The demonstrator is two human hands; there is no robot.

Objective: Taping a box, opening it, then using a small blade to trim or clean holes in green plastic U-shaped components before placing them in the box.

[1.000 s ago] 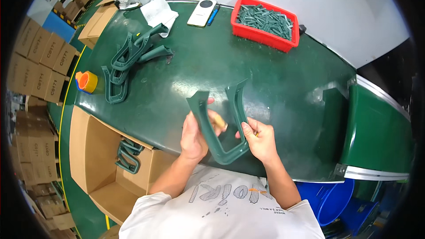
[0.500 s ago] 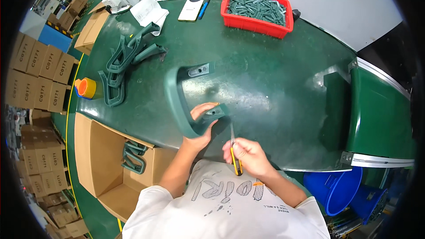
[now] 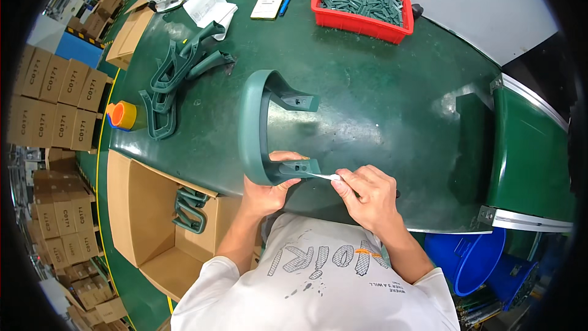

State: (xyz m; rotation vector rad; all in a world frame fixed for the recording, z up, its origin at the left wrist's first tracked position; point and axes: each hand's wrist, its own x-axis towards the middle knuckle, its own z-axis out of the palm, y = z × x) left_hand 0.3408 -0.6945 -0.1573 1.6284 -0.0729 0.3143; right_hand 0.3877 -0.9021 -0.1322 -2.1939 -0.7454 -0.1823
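My left hand is wrapped round the lower end of a green U-shaped plastic piece, which is held over the table with both ends pointing right. Small holes show in the flat pad at each end. A utility knife is gripped in my right hand, and my fingers hide most of its handle. Its blade points left and appears to touch the edge of the lower pad, close to my left fingers.
Several similar green pieces lie piled on the green table. A red bin of small green parts, a phone and a blue pen are at the back. An open cardboard box stands left, blue bins right.
My right hand has moved up and right, turning the knife from upright to sideways with its blade against the lower end. The green piece has shifted slightly right and straightened.
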